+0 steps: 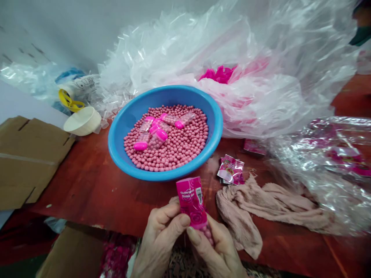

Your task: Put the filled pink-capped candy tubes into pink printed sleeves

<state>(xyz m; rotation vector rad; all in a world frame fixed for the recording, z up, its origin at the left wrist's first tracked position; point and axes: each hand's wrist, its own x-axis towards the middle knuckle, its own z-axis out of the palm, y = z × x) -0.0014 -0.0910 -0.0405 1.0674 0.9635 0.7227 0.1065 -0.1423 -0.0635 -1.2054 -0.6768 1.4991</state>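
Note:
In front of my chest, both hands grip a small clear container of pink bubble gum balls with a pink printed sleeve (pixel 191 202) around its upper part. My left hand (pixel 162 233) pinches the sleeve's left side, thumb pressed at its lower edge. Wrapped round the lower right side, my right hand (pixel 218 247) has its thumb near the left thumb; pink balls show between the fingers. Just beyond is a blue basin (pixel 165 175) with many pink gum balls (pixel 182 148). Several filled clear containers with bright pink caps (pixel 159 135) lie on the balls.
Flat printed sleeves (pixel 231 170) and a crumpled beige cloth (pixel 278 204) lie to the right, beside clear plastic wrap (pixel 315 181). Large plastic bags (pixel 269 96) rise behind the basin. On the left are a white bowl (pixel 83 121), yellow tape ring (pixel 69 102) and folded cardboard (pixel 31 162).

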